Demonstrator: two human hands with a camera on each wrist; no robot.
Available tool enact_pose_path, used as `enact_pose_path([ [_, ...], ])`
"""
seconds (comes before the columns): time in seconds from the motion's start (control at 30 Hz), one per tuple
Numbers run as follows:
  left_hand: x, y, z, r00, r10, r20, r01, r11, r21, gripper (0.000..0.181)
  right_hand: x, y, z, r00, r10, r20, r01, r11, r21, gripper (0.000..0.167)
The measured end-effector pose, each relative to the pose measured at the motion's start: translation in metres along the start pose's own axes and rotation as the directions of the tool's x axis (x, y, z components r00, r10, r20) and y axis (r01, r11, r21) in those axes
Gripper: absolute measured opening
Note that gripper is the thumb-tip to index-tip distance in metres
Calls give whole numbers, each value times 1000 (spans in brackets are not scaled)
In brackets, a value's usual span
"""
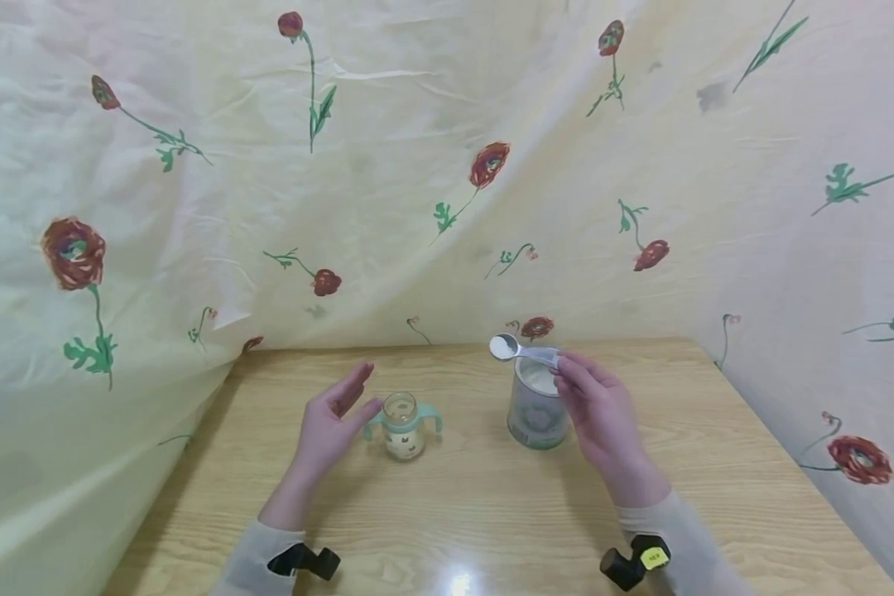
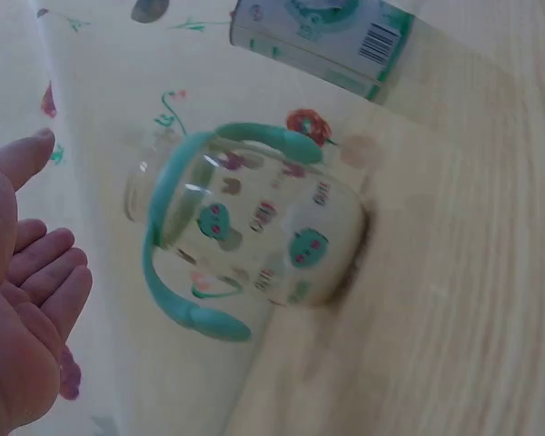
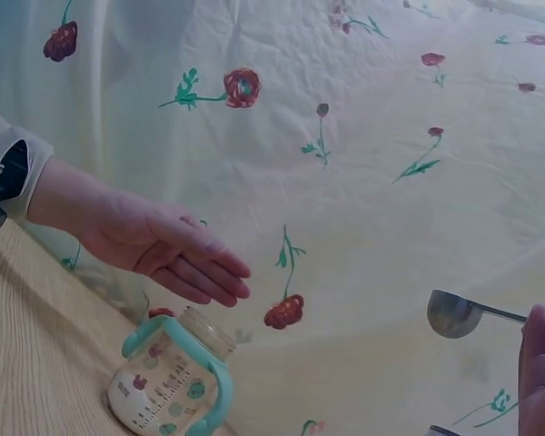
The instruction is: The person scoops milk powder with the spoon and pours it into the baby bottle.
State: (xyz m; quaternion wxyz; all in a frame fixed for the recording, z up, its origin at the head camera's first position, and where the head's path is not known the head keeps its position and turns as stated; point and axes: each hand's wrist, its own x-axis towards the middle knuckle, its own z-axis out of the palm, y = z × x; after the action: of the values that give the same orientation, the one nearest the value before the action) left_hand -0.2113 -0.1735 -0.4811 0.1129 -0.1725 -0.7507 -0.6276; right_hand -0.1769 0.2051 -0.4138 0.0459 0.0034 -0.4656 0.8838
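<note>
My right hand (image 1: 599,406) pinches the handle of a measuring spoon (image 1: 542,356), its bowl heaped with white powder (image 1: 502,347). The spoon hovers over the rim of an open tin (image 1: 538,420) with a pale inside. In the right wrist view the round underside of the spoon (image 3: 454,315) shows, with only part of the hand (image 3: 539,368). To the left stands an uncapped, clear baby bottle (image 1: 404,440) with mint handles, upright. Beside its mouth my left hand (image 1: 334,424) is held up, fingers extended, apart from the bottle in the left wrist view (image 2: 263,222).
Both things stand on a light wooden table (image 1: 447,513). A pale cloth with red flowers (image 1: 387,190) hangs behind it and along both sides. Each wrist carries a black camera, such as the left one (image 1: 305,561).
</note>
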Motion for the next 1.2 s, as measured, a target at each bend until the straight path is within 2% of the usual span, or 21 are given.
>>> enact_pose_path([
  [0.43, -3, -22, -3, 992, -54, 111, 49, 998, 41, 73, -1, 4, 6, 1000, 9, 24, -8, 999, -40, 22],
  [0.67, -4, -26, -2, 983, -105, 149, 96, 994, 60, 75, -4, 11, 11, 999, 3, 53, -1, 999, -41, 23],
  [0.9, -4, -30, 0, 977, -134, 167, 123, 990, 73, 77, -4, 25, 20, 999, 19, 36, -12, 984, -175, 30],
  [1.03, -4, -32, 1, 977, -129, 167, 115, 989, 91, 77, -4, 34, 27, 998, 57, 33, -47, 972, -229, 25],
  [1.2, -4, -35, 3, 977, -126, 174, 106, 988, 116, 76, -4, 45, 37, 992, 121, 40, -108, 963, -247, 10],
])
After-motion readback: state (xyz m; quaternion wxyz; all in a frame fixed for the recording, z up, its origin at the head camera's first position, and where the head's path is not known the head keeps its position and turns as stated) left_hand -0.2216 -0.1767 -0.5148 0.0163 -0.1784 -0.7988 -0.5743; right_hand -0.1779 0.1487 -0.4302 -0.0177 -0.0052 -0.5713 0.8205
